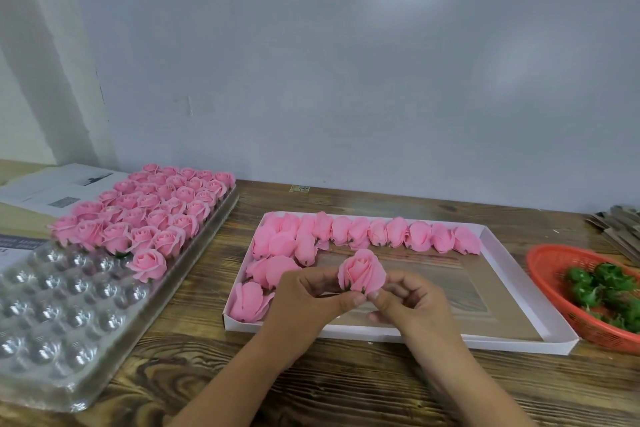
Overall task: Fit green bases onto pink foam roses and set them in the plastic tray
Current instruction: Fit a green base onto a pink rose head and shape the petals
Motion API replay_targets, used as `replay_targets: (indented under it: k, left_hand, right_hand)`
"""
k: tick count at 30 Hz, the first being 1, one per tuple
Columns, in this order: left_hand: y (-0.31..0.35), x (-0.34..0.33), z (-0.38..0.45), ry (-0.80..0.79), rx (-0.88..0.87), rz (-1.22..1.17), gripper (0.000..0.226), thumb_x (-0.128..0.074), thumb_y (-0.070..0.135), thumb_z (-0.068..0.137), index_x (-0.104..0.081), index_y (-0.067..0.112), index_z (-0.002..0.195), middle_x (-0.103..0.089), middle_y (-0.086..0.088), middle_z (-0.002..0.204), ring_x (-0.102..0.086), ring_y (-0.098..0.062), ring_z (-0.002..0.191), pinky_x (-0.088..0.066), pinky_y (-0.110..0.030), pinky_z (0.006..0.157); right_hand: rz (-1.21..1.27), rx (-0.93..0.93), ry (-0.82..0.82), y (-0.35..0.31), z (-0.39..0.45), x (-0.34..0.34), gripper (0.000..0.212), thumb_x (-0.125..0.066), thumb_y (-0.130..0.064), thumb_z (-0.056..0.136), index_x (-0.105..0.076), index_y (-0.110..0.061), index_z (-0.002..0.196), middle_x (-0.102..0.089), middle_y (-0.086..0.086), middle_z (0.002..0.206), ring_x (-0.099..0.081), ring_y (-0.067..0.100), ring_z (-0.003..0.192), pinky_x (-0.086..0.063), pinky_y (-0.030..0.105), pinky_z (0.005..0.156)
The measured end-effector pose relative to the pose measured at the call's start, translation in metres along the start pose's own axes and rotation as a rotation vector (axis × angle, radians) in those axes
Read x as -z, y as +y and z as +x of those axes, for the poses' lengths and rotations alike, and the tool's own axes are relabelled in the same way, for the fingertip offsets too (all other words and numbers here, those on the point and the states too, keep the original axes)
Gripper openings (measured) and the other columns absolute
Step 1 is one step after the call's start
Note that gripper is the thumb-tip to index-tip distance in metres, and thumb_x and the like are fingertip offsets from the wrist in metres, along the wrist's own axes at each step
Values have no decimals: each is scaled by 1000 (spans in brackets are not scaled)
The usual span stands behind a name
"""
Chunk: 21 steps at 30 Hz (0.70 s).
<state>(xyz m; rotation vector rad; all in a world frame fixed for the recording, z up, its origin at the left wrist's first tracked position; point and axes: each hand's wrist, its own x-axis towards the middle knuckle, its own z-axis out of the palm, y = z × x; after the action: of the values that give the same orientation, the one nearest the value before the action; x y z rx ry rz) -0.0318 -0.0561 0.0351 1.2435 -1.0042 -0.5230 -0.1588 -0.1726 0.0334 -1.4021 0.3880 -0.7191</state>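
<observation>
Both hands hold one pink foam rose (362,270) above the white box (498,253). My left hand (308,302) and my right hand (408,302) pinch its underside, where a bit of green base shows between the fingertips. The white box holds several loose roses (360,232) lying on their sides along its far and left edges. On the left, the clear plastic tray (52,322) has several upright roses (156,208) filling its far rows; the near cups hold nothing. A red basket (547,263) at the right holds several green bases (602,284).
Newspaper (52,187) lies behind the tray at the far left. A stack of flat grey sheets (620,225) sits at the far right by the wall. The wooden table (346,385) shows bare in front of the box.
</observation>
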Motion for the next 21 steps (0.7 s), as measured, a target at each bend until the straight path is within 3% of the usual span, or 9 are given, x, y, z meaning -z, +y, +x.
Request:
replay_targets:
  k: [7,10,16,19,21]
  left_hand:
    - [-3,3,1,57,5,-4,32,-82,16,83,-77,34,110,-78,3,106,-73,-13,101,-55,-17,84]
    - [-8,8,2,134,38,-32,34,-82,12,82,-77,34,107,-78,1,105,-74,-16,100,-57,-20,82]
    - [-6,16,1,233,86,-11,37,-83,3,80,-75,33,100,-78,1,102,-74,-16,96,-57,-20,78]
    - [6,36,3,259,116,51,38,-82,2,79,-74,34,96,-78,1,101,-74,-20,94,-61,-31,77]
    - [15,57,0,294,123,72,41,-81,-2,79,-74,36,93,-78,4,99,-75,-15,89,-61,-27,70]
  right_hand:
    - [-53,0,1,-5,0,5,17,-67,-27,81,-77,-16,89,-75,10,88,-68,10,80,-54,21,61]
    - [-49,29,31,-3,2,8,22,-58,-11,94,-77,-16,85,-74,10,92,-65,11,80,-52,22,59]
    - [-10,16,42,-4,2,9,27,-54,-4,94,-76,-14,81,-75,14,89,-63,13,72,-50,21,55]
    - [5,8,45,-4,2,8,25,-55,-3,93,-74,-10,80,-75,14,87,-62,13,69,-49,21,55]
    - [4,9,42,-4,2,8,26,-55,-3,93,-74,-12,78,-74,14,87,-62,12,68,-49,21,55]
